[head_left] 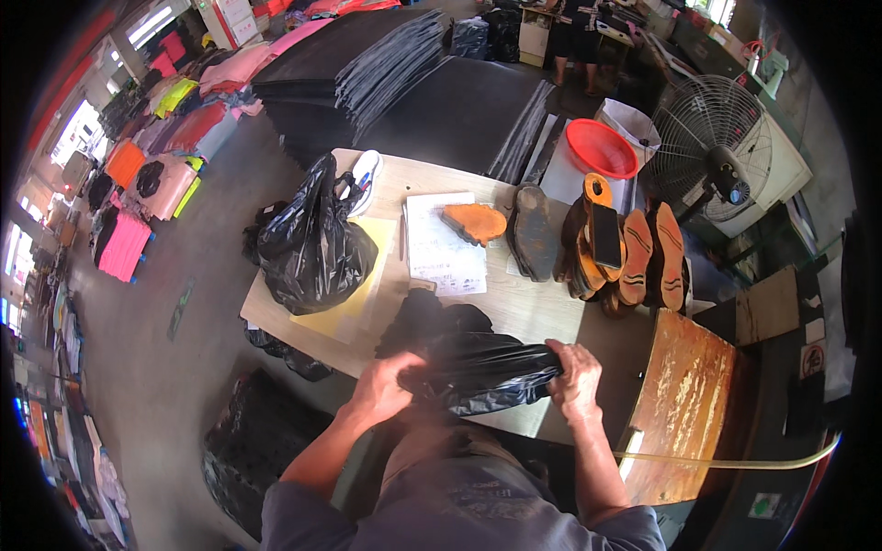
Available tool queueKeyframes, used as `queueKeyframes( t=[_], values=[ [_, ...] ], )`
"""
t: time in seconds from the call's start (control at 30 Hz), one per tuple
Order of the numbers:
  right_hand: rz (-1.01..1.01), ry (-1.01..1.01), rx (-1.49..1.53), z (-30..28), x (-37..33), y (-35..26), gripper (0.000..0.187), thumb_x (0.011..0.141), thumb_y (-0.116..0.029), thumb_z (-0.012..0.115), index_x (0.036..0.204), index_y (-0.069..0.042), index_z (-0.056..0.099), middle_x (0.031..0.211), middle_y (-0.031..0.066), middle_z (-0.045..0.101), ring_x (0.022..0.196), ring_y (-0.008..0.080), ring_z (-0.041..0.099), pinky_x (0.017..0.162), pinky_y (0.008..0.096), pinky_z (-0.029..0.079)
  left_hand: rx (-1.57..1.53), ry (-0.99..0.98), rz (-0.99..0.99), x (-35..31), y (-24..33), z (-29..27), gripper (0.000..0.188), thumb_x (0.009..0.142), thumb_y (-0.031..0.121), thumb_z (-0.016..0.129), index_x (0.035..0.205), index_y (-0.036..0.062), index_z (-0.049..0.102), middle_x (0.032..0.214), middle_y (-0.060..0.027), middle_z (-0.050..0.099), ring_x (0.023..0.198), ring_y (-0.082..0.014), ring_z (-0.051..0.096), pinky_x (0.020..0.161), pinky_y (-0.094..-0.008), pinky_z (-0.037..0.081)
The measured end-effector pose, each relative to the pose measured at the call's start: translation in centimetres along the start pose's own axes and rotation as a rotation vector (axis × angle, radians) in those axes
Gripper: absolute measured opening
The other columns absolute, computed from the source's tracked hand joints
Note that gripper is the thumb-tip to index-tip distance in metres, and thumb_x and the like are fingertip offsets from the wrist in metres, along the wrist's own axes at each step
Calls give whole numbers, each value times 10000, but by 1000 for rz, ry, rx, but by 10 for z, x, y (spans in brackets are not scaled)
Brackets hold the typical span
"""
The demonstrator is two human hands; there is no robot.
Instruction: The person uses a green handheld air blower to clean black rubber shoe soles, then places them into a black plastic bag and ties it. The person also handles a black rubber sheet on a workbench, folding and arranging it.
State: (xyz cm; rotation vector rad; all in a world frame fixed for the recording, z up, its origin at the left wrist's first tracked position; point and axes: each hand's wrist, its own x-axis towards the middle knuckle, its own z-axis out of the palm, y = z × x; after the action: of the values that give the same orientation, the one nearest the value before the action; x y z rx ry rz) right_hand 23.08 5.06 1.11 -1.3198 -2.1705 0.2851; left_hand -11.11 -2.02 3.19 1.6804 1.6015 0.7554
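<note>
Left fingers point(406, 364) and right fingers point(562, 353) grip a black bag point(496, 369); papers point(448, 255) lie beyond.

Blurred handwriting is covering white paper sheets point(447, 262), pale lettering a dark grey shirt point(441, 519). A pale square sign point(812, 362) is showing a round symbol.

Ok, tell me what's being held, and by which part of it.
A black plastic bag: the left hand grips its left end, and the right hand grips its right end.

Bag point(487, 372) between left hand point(386, 386) and right hand point(576, 381); papers point(446, 257) behind it on table point(542, 320); fan point(726, 179) farther back, right
</note>
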Motion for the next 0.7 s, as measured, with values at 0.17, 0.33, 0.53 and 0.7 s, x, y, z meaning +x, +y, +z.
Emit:
queueKeyframes(
  t=[0.17, 0.33, 0.53, 0.7],
  values=[
    [-108, -23, 153, 11, -8, -7, 518, 565, -31, 795, 1071, -72, 692, 845, 113, 695, 757, 334, 681, 709, 441, 564, -223, 634, 136, 9, -15, 26, 288, 847, -97, 662, 1093, 42, 711, 1015, -82, 662, 958, -232, 669, 904, -326, 534],
    [46, -234, 74, 2, -11, 4, 520, 584, -19, 827, 1084, -60, 690, 1017, 142, 650, 844, 375, 687, 724, 465, 590, -926, 457, 83, 2, 16, 35, 220, 951, -46, 675, 1161, 6, 711, 1160, -49, 676, 1069, -136, 639, 950, -284, 522],
    [184, 225, 185, 0, -8, 36, 514, 732, 102, 655, 1229, -27, 673, 1000, 137, 677, 930, 299, 691, 821, 373, 574, -78, 68, 478, -31, 31, 25, 368, 711, 72, 881, 1053, 46, 748, 806, -84, 711, 619, -232, 654, 576, -320, 503],
    [461, 137, 827, 4, -32, 15, 414, 869, 43, 763, 1269, -15, 675, 1116, 45, 733, 991, 127, 685, 938, 267, 533, 120, 147, 183, -43, 22, 12, 522, 681, -35, 819, 1174, 58, 676, 807, -55, 629, 649, -228, 623, 631, -331, 520]
  ],
)
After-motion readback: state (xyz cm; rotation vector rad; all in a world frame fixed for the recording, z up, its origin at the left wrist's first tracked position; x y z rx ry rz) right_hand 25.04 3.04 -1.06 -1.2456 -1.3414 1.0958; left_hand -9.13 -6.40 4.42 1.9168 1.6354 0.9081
